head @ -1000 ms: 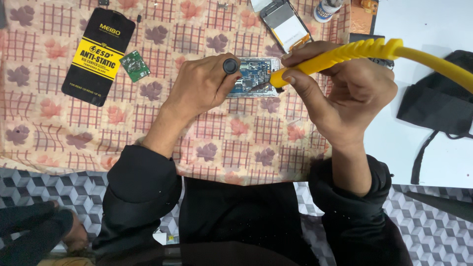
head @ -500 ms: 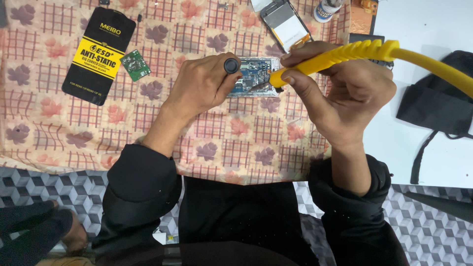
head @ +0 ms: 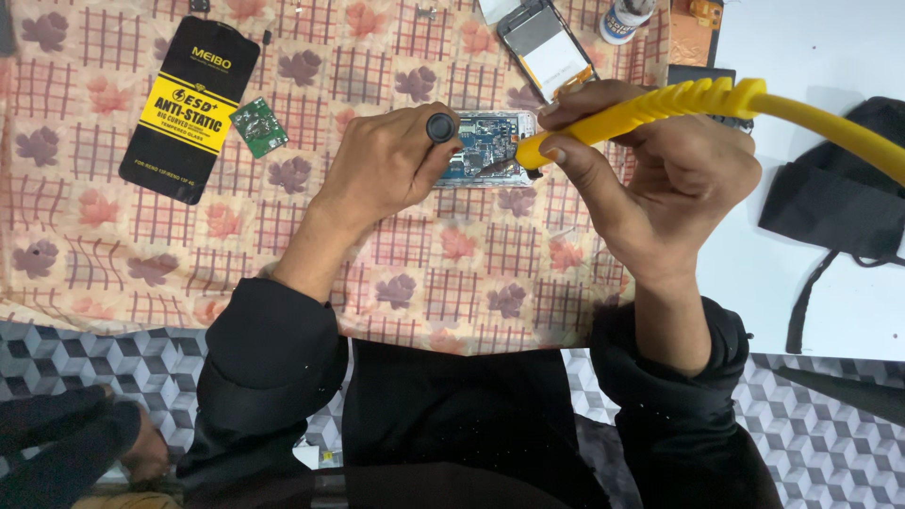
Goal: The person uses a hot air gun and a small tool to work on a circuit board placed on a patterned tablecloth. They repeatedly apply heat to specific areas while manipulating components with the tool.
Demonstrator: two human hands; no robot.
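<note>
1. Left hand rests over the left end of an opened phone that lies on a floral checked cloth. Grip pressed together on a small tool with a round black cap; the cap sticks up between thumb and forefinger. The tool's tip is hidden under the hand.

2. Right hand at 3 o'clock of the phone. Grip pinching the ribbed yellow handle of a soldering-type tool, thumb below, forefinger along the top. Its metal tip points toward 9 o'clock and sits over the phone's exposed blue board; whether it touches cannot be told.

3. A yellow cable runs from the handle toward 3 o'clock and off the picture's edge.

4. The phone is near the top centre of the cloth, lying flat between the two hands, back open.

5. At 10 o'clock of the left hand: a small green circuit board, just beside a black-and-yellow flat packet.

6. At 12 o'clock of the phone: a second phone body, tilted, pale screen side up; a small white bottle near it.

7. At 3 o'clock, past the cloth, bare white surface with a black pouch and strap.

8. Both forearms in black sleeves. Another person's hand shows at the 8 o'clock corner, well apart.
</note>
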